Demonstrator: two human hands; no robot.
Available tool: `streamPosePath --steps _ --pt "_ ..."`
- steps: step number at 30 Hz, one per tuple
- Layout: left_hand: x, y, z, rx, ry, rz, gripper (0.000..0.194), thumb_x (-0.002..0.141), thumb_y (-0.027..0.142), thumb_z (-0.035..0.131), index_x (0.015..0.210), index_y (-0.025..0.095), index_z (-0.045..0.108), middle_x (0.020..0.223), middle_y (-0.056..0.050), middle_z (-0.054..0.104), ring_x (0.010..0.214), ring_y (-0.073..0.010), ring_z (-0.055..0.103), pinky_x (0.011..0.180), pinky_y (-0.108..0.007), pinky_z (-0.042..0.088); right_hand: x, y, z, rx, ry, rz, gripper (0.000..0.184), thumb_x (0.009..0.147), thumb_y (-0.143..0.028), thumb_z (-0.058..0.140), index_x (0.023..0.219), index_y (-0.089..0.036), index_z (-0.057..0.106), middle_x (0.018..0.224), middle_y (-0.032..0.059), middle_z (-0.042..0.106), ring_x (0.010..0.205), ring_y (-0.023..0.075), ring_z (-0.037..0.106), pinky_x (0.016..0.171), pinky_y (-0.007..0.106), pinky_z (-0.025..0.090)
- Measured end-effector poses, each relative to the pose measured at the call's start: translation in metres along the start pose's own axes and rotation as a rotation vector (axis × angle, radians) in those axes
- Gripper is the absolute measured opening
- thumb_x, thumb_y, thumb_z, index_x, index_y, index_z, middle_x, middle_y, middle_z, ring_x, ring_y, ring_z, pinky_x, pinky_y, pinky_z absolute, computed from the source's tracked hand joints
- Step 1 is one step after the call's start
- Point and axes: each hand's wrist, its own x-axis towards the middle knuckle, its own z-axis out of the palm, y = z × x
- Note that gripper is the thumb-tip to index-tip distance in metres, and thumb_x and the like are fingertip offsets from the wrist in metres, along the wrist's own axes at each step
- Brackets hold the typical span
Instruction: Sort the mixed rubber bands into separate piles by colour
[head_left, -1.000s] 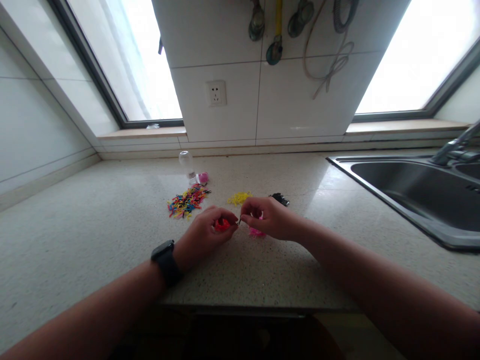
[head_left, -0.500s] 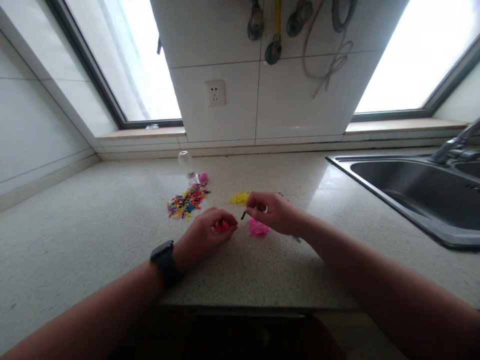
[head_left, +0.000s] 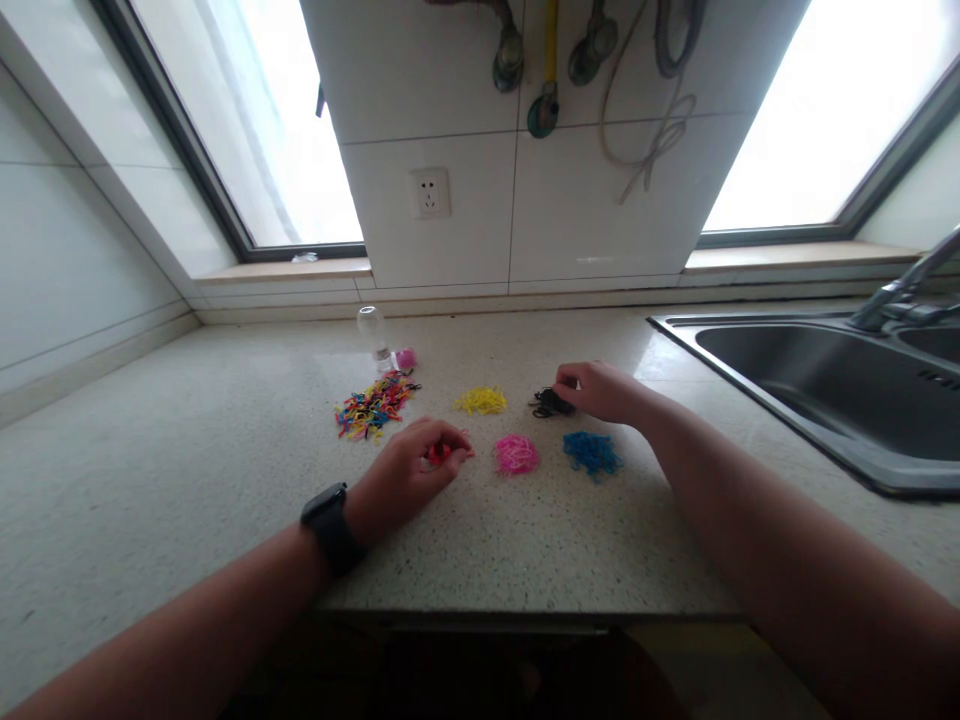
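Observation:
Small coloured rubber bands lie sorted in heaps on a speckled countertop (head_left: pixel 187 440). My left hand (head_left: pixel 409 475), with a dark watch on the wrist, is curled closed around some red bands (head_left: pixel 437 453). My right hand (head_left: pixel 600 390) reaches to the black heap (head_left: pixel 547 403), its fingertips pinched together at the heap's edge. Between my hands lie a pink heap (head_left: pixel 516 454) and a blue heap (head_left: pixel 592 451). A yellow heap (head_left: pixel 481 401) sits behind them. The mixed, unsorted heap (head_left: pixel 373 404) lies to the left.
A small clear bottle (head_left: pixel 373 330) lies beside its pink cap (head_left: pixel 406 357) behind the mixed heap. A steel sink (head_left: pixel 825 370) with a tap (head_left: pixel 900 290) is at the right. A socket (head_left: pixel 430 192) and hanging fittings are on the tiled wall.
My right hand took a black band away from the left hand and carried it right and back to the black heap, uncovering the pink and blue heaps. My left hand stayed in place.

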Motion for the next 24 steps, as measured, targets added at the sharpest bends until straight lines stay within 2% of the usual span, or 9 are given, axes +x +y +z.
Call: streamPosePath --steps 3,8,16,24 --pt "0.000 0.000 0.000 0.006 -0.005 0.005 0.009 0.091 0.020 0.059 0.095 0.021 0.067 0.094 -0.003 0.068 0.082 -0.0146 0.058 0.076 -0.030 0.047 -0.001 0.005 -0.001 -0.013 -0.051 0.013 0.025 0.088 -0.038 0.053 0.075 -0.021 0.066 0.072 0.0040 0.066 0.062 0.0147 0.051 0.059 0.029 0.029" --pt "0.000 -0.001 0.001 0.008 0.001 0.008 0.009 0.090 0.020 0.059 0.094 0.021 0.067 0.095 -0.003 0.068 0.081 -0.0144 0.058 0.076 -0.030 0.047 0.001 0.009 -0.005 0.048 -0.036 0.078 0.032 0.090 -0.035 0.045 0.069 -0.019 0.064 0.068 0.0049 0.064 0.061 0.0149 0.050 0.059 0.029 0.029" --pt "-0.002 -0.002 0.000 -0.004 -0.019 0.028 0.009 0.090 0.018 0.058 0.095 0.020 0.066 0.094 -0.003 0.066 0.084 -0.0151 0.059 0.077 -0.032 0.048 0.010 0.027 0.011 0.216 -0.048 0.116 0.031 0.088 -0.032 0.042 0.067 -0.019 0.061 0.064 0.0022 0.061 0.062 0.0151 0.052 0.060 0.028 0.034" --pt "-0.001 -0.003 0.000 -0.002 -0.017 0.053 0.009 0.090 0.019 0.059 0.094 0.020 0.066 0.092 -0.003 0.065 0.084 -0.0151 0.058 0.078 -0.031 0.048 0.011 0.029 0.016 0.297 0.025 0.082 0.023 0.088 -0.035 0.046 0.080 -0.020 0.063 0.071 0.0025 0.065 0.066 0.0169 0.056 0.063 0.028 0.039"
